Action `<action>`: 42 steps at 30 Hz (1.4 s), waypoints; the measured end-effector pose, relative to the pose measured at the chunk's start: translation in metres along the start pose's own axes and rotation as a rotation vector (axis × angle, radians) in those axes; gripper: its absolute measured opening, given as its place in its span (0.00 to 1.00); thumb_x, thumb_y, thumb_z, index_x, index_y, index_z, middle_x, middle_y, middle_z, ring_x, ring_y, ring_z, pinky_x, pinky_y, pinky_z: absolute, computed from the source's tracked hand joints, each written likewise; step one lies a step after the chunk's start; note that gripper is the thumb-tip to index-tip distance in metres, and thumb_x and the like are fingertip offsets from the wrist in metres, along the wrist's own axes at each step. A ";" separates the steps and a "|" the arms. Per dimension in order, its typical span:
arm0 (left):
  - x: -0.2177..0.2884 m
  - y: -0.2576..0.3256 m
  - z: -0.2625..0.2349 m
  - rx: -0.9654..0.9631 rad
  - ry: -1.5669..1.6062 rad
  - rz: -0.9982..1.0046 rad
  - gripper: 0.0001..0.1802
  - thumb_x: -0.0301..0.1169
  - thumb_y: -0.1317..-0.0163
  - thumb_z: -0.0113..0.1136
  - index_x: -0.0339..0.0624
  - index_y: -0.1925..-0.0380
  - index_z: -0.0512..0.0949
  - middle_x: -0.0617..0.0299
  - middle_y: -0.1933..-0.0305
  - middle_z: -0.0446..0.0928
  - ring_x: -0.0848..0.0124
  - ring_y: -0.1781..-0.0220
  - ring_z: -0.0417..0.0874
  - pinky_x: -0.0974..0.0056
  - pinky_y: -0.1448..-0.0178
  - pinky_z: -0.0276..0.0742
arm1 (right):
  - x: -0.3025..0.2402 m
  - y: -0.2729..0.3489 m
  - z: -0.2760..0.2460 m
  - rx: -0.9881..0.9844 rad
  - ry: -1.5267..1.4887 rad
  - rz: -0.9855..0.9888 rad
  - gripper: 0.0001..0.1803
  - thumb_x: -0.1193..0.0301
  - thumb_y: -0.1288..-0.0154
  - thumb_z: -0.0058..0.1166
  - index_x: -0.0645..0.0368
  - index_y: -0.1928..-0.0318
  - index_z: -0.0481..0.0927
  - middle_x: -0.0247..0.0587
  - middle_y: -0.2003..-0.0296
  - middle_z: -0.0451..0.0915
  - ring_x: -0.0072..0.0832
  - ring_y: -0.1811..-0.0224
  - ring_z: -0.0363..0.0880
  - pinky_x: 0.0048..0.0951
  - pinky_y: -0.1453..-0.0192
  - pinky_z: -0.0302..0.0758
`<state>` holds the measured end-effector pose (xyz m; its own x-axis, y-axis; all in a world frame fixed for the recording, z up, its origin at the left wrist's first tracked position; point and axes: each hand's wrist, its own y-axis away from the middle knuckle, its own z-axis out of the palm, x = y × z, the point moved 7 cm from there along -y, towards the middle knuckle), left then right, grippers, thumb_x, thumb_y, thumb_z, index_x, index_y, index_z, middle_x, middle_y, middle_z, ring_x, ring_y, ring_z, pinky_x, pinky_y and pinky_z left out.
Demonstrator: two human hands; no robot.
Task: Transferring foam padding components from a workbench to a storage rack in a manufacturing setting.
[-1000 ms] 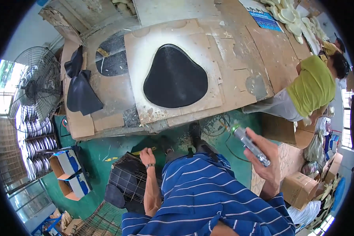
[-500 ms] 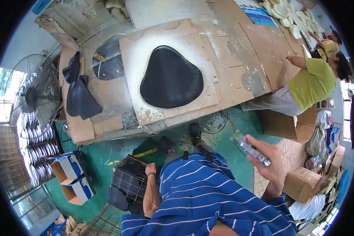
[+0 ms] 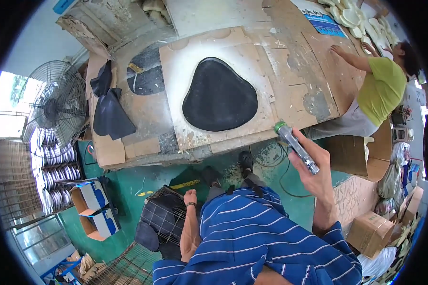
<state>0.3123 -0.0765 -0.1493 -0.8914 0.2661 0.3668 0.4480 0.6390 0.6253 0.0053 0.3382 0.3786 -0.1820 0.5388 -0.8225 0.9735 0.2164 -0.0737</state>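
Right hand [image 3: 314, 164] is raised in front of the table [image 3: 318, 61] edge, fingers [image 3: 303, 151] wrapped closed round a spray can [image 3: 296, 147]. The can is slim, silvery, with a green cap at the upper end, tilted so the cap points up-left toward the black pad [image 3: 219, 95]. The grip sits on the lower half of the can body; the cap end is free.

Left hand [image 3: 190, 196] hangs low by the thigh, loosely curled, holding nothing that can be seen, just above a wire basket [image 3: 165, 216] on the green floor.

Handling, as a judgement: the can looks light, rigid metal, smooth and likely a bit slippery, so a full wrap round the mid body is the safe hold, leaving the nozzle end clear. It is not fragile, but would roll if laid down.

The pad lies flat on a cardboard sheet [image 3: 185, 61] ringed by white overspray, well apart from the can. It looks soft and flexible; best lifted at an edge.

Dark cut pieces [image 3: 110, 114] lie at the table's left end, a fan [image 3: 57, 107] beyond. Another person in a green shirt [image 3: 381, 90] reaches onto the table's right side.
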 end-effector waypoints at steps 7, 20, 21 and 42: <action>-0.067 0.003 0.023 -0.153 -0.115 -0.114 0.25 0.52 0.34 0.62 0.47 0.49 0.90 0.46 0.47 0.89 0.48 0.40 0.88 0.50 0.34 0.80 | 0.012 0.016 -0.021 -0.068 0.175 0.054 0.34 0.83 0.40 0.69 0.62 0.31 0.80 0.56 0.51 0.87 0.43 0.54 0.89 0.33 0.47 0.82; 0.094 -0.020 -0.007 -0.001 0.076 0.240 0.19 0.44 0.34 0.67 0.44 0.50 0.89 0.50 0.50 0.89 0.53 0.46 0.90 0.54 0.38 0.82 | -0.006 0.034 -0.030 -0.171 0.103 0.004 0.38 0.85 0.47 0.65 0.63 0.31 0.79 0.56 0.55 0.87 0.48 0.59 0.87 0.36 0.53 0.81; 0.114 -0.023 -0.014 0.050 0.146 0.323 0.19 0.41 0.33 0.68 0.41 0.49 0.88 0.50 0.50 0.89 0.56 0.47 0.90 0.55 0.39 0.83 | -0.009 0.032 -0.033 -0.077 0.068 0.004 0.39 0.85 0.49 0.64 0.63 0.31 0.79 0.57 0.56 0.86 0.50 0.59 0.87 0.37 0.53 0.81; 0.387 -0.041 -0.051 0.678 -0.148 0.776 0.17 0.30 0.45 0.75 0.49 0.53 0.89 0.56 0.44 0.80 0.53 0.39 0.79 0.49 0.34 0.77 | 0.033 0.063 -0.029 -0.138 -0.038 0.176 0.38 0.85 0.46 0.69 0.62 0.31 0.80 0.54 0.53 0.88 0.47 0.54 0.89 0.35 0.48 0.81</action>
<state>-0.0481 -0.0366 0.0021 -0.3948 0.8339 0.3858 0.8107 0.5138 -0.2809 0.0567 0.3934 0.3638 -0.0034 0.5472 -0.8370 0.9612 0.2328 0.1482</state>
